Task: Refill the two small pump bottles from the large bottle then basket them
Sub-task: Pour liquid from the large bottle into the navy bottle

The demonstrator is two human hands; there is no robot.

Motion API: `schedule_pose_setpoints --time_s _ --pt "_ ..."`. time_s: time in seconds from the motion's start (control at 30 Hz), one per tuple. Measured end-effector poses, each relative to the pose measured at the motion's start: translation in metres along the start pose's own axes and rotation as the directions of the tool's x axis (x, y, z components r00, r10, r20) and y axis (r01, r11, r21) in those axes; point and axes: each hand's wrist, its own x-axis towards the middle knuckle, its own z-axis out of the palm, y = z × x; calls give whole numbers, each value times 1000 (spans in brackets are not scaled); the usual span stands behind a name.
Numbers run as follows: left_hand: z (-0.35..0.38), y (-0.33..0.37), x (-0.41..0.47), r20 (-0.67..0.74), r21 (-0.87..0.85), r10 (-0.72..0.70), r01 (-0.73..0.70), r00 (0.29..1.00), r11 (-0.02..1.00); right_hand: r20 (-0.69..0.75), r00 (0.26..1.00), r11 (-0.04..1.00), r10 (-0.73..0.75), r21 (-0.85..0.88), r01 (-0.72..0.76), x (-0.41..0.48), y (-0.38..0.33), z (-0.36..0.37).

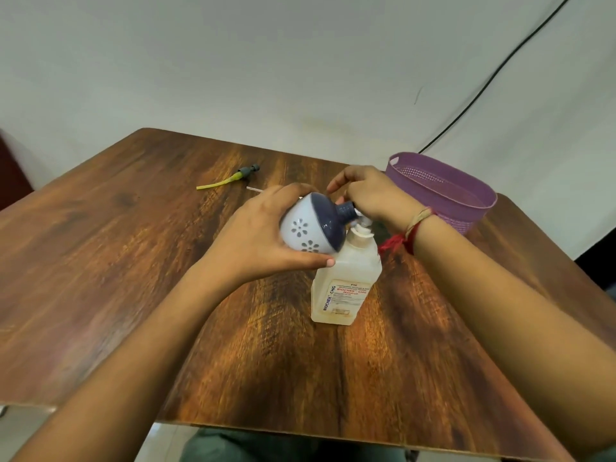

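Filling under way, judged early. Left hand [260,235] grips small bottle [310,228], tipped, neck at large bottle's [346,281] nozzle, mid-table [133,245]. Right hand [370,191] sits over its pump; hold hidden, cannot tell. Loose pump [246,171] lies beyond. Basket [460,225], right, shows nothing inside. Second small bottle unseen; fill level unreadable

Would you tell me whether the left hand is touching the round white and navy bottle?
Touching. The head view shows the left hand gripping the round bottle, fingers curled over its far side and thumb pressed against its white underside.
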Motion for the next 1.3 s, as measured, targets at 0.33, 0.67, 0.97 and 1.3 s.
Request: schedule_pose_setpoints --time_s 0.33,0.67,0.97,1.3 --pt "-2 2 8 -4 8 12 -12 1000 1000 -114 994 997 -1 -82 -8 -11 -7 -4" --pt "-9 7 8 -20 11 -2 2 1000 1000 -47 993 983 -107 -156 99 -11 -23 -16" --pt "1 3 -2 -13 -20 -24 24 1000 1000 -22 999 999 -36 -33 36 -8 -7 -2" --pt "1 3 -4 -46 -24 -21 20 999 999 -132 990 999 -49 -23 46 -9 -4 0"
